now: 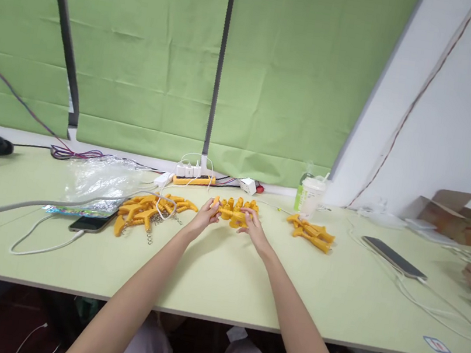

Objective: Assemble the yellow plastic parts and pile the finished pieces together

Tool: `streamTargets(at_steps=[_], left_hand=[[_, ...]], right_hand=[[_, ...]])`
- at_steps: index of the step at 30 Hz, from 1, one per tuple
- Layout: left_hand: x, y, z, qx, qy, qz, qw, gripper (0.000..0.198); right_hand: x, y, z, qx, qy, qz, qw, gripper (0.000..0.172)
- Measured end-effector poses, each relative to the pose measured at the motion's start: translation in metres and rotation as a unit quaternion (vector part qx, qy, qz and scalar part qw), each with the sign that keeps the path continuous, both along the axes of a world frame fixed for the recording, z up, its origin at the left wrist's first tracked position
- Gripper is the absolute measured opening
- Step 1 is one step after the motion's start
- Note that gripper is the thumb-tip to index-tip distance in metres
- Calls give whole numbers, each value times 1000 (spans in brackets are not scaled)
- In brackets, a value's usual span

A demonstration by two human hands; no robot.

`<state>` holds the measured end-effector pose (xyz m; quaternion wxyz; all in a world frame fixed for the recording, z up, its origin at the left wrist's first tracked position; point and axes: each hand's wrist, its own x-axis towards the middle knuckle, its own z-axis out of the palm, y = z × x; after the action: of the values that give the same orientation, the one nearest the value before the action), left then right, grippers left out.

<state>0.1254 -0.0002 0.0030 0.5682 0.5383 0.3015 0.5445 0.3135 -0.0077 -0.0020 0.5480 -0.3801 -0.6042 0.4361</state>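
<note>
Left hand (205,214): my fingers pinch a yellow piece (216,201).
Right hand (256,230): my fingers spread at the cluster (236,217); whether they grip, I can't tell.
Cluster: yellow parts on the table (220,280), between my hands.

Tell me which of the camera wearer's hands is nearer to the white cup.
Right. The right hand is left of the white cup; the left hand is farther left.

Green table (218,292), yellow parts (139,209), cup (312,197)
</note>
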Motion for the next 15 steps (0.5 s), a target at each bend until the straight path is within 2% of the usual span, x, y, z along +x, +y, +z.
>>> streamTargets(at_steps=[3,5,9,12,15], left_hand=[[-5,1,1,-2,1,20,1000,43],[-7,0,2,2,0,5,1000,40],[-9,-3,5,6,-12,-33,999,38],[-12,-4,7,16,-26,-45,999,37],[-16,-4,8,17,-42,-79,996,35]], right_hand=[[-4,-3,-2,-12,28,53,998,53],[-4,-4,-3,2,39,59,997,54],[-1,-2,-3,1,10,32,999,49],[-1,-1,0,-14,-41,10,999,54],[-3,-3,3,7,-63,-22,998,60]])
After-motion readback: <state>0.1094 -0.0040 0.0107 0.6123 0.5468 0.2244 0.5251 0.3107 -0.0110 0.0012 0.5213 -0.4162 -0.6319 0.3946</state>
